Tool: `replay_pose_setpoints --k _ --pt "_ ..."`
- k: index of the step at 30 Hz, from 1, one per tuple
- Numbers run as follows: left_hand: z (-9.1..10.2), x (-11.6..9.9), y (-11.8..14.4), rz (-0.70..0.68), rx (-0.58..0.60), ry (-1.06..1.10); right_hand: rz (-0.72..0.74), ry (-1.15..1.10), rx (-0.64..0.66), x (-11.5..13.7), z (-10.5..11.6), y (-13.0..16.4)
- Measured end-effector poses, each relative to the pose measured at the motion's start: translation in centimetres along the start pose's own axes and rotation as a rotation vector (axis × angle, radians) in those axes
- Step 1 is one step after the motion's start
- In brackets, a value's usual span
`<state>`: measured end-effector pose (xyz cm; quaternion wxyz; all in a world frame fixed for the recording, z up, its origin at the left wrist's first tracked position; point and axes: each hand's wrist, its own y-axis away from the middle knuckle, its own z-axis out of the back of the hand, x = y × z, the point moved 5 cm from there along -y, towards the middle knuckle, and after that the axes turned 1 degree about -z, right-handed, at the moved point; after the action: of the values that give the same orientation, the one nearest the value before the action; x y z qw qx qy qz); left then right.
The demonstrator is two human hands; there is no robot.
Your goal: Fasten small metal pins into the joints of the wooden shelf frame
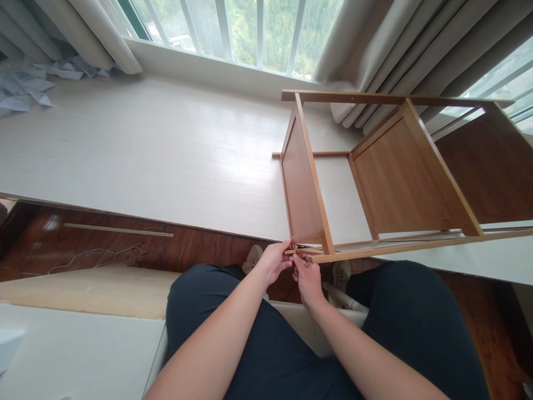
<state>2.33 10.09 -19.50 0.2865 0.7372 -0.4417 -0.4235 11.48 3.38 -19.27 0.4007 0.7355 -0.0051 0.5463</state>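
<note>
Left of the wooden shelf frame, the pale window ledge lies bare. At the frame's near corner the left hand pinches a thin rail; the right hand grips beside it, fingers closed. The frame looks light, stiff, slender-railed; its thicker panels seem the safer hold.

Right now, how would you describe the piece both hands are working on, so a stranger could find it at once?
Start at the brown wooden shelf frame lying on the pale platform by the window. Follow its near corner down to the thin wooden slat, pinched between the left hand and the right hand. Unlike the wide panels, it is a narrow strip.
</note>
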Motion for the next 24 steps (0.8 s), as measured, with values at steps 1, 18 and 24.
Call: replay_pose_setpoints --k 1,18,24 --pt "0.1 0.1 0.0 0.014 0.003 -0.017 -0.001 -0.001 -0.004 -0.1 0.0 0.1" --pt "0.6 0.3 0.4 0.092 -0.118 -0.090 -0.030 -0.039 0.026 -0.2 -0.1 0.3" --pt "1.5 0.1 2.0 0.049 -0.208 -0.153 -0.064 0.038 0.144 0.4 1.5 0.6"
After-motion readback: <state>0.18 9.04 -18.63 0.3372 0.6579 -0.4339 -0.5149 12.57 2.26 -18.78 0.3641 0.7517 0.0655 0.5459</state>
